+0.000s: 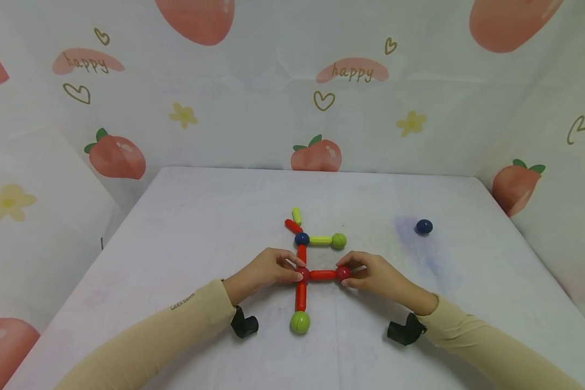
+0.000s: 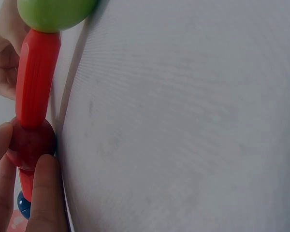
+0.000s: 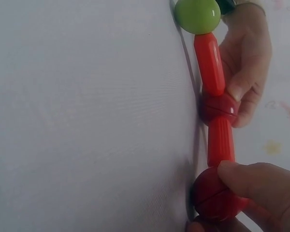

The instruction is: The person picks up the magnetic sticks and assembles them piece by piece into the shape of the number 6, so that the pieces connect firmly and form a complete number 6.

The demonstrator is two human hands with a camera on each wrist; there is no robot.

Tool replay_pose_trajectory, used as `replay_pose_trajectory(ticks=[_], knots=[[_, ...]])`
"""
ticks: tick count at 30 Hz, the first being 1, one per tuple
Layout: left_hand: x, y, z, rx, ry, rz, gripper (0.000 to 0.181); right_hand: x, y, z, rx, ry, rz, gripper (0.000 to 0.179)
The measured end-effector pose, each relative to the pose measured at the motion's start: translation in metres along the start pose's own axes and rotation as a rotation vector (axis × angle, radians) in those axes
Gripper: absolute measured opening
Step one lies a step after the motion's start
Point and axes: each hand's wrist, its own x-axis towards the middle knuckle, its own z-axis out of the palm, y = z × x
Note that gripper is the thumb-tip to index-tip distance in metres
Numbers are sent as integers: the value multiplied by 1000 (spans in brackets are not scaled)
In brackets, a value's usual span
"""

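A figure of coloured rods and balls lies on the white table. My left hand (image 1: pixel 279 266) pinches the red ball (image 2: pixel 31 142) at its middle between thumb and fingers. At the right end of a red rod (image 1: pixel 323 275), my right hand (image 1: pixel 370 272) grips a second red ball (image 3: pixel 216 195). Another red rod (image 2: pixel 37 79) runs from the middle ball to a green ball (image 1: pixel 300 323) at the near end. Beyond the hands, a blue ball (image 1: pixel 301 239) joins a red rod, a yellow-green rod (image 1: pixel 320 240) and a second green ball (image 1: pixel 338 241).
A loose dark blue ball (image 1: pixel 424 227) sits at the right on the table (image 1: pixel 468 260), beside a bluish stain. Behind the blue joint are a short red rod (image 1: pixel 293 226) and a yellow-green rod (image 1: pixel 297 215). A peach-printed cloth (image 1: pixel 253 108) hangs behind the table.
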Motion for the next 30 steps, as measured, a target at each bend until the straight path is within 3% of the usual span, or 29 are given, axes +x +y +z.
replay_pose_trajectory(ticks=[14,23,30], knots=[[-1,2,0,17,1,-11,24,0,0,-2,11,-20,17,31],[0,2,-1,17,0,-7,25,-1,1,-3,0,-15,-33,31],[0,1,-1,3,-2,-6,24,0,-1,-3,15,-27,-9,32]])
